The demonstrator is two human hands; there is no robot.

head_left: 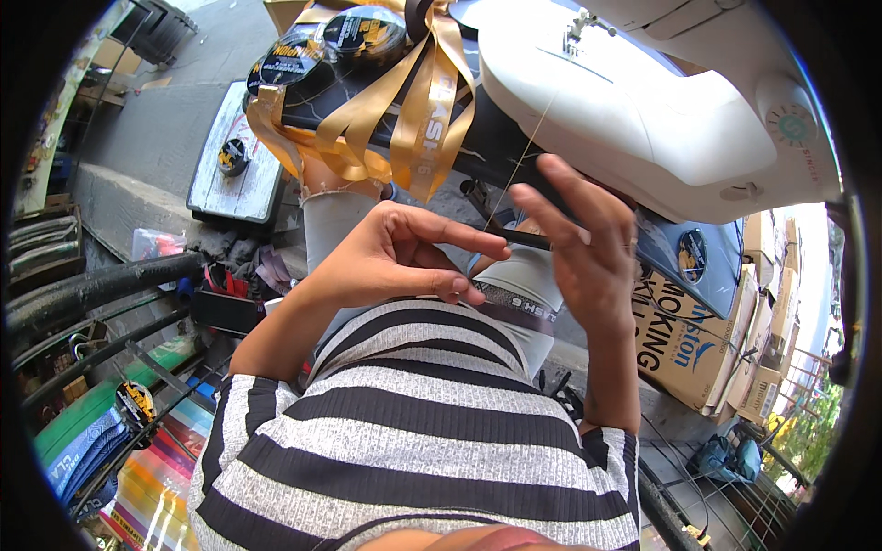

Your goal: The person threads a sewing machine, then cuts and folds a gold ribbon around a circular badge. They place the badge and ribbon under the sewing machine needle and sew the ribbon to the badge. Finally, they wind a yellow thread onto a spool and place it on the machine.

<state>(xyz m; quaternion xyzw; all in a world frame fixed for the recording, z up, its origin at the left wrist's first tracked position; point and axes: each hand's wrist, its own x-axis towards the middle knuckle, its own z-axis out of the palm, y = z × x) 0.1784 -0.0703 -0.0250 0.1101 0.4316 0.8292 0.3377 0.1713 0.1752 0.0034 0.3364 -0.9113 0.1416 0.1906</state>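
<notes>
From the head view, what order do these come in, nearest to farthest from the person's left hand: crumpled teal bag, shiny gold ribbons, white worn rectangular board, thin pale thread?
From the left hand:
1. Thin pale thread, by the index fingertip.
2. Shiny gold ribbons, just ahead.
3. White worn rectangular board, ahead and left.
4. Crumpled teal bag, lower right.

Ribbed shirt (423, 427), broad black and flecked grey-white stripes. Short sleeves (246, 418), matching. Pale trousers (322, 230), frayed edge at knee.
</notes>
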